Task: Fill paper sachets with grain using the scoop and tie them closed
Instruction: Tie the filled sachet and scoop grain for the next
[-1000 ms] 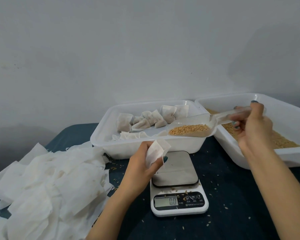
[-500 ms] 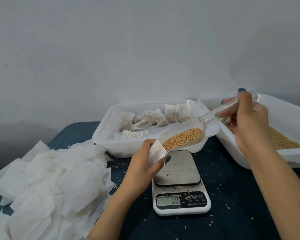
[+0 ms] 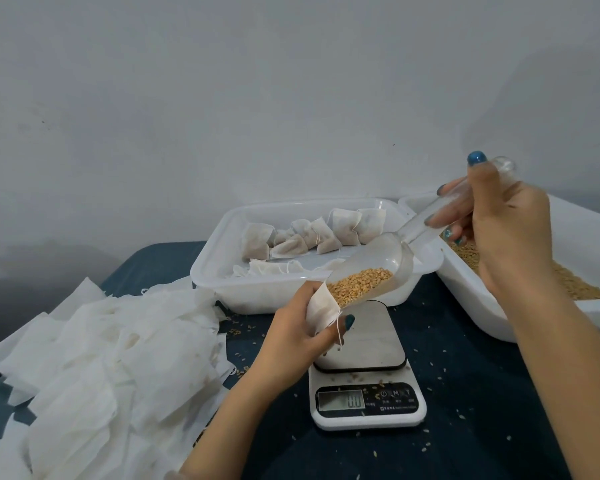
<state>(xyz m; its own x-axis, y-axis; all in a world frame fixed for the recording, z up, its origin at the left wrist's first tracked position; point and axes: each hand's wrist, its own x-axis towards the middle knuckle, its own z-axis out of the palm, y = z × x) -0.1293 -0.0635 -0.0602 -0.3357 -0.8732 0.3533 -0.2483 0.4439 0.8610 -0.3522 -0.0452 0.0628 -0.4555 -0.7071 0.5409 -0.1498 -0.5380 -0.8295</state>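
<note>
My left hand [image 3: 291, 336] holds an open white paper sachet [image 3: 321, 311] above the scale, its drawstring dangling by my thumb. My right hand [image 3: 496, 223] grips the handle of a clear plastic scoop [image 3: 378, 268], raised and tilted steeply down to the left. The scoop's lip sits in the sachet's mouth, and golden grain [image 3: 357, 282] lies piled at its lower end. A white tray [image 3: 499, 310] at the right holds loose grain.
A white tray [image 3: 215, 271] behind the sachet holds several filled, tied sachets [image 3: 305, 237]. A pile of empty paper sachets [image 3: 94, 368] covers the left of the dark blue table. A digital scale [image 3: 364, 386] reading 0.0 stands in front. Stray grains dot the cloth.
My right hand has lifted the scoop's handle, tipping the scoop from level to steeply down. Its lip has reached the sachet's mouth and the grain has slid toward the sachet.
</note>
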